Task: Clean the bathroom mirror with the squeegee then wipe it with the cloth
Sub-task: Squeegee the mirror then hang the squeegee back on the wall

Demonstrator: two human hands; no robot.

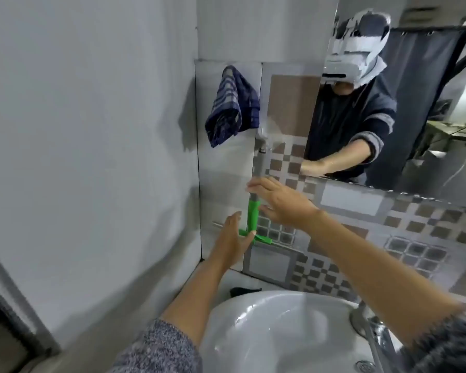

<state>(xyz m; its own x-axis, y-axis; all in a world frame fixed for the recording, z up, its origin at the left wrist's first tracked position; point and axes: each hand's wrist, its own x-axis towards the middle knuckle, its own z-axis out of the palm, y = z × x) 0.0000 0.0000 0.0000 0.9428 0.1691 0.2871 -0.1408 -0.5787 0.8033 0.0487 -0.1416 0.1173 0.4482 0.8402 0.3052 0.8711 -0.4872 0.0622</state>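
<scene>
No text, label, brand, number or sign can be read anywhere in the view.

Grey wall (92, 130) left; checkered tiles (414, 251); white sink (267, 332) below.
</scene>
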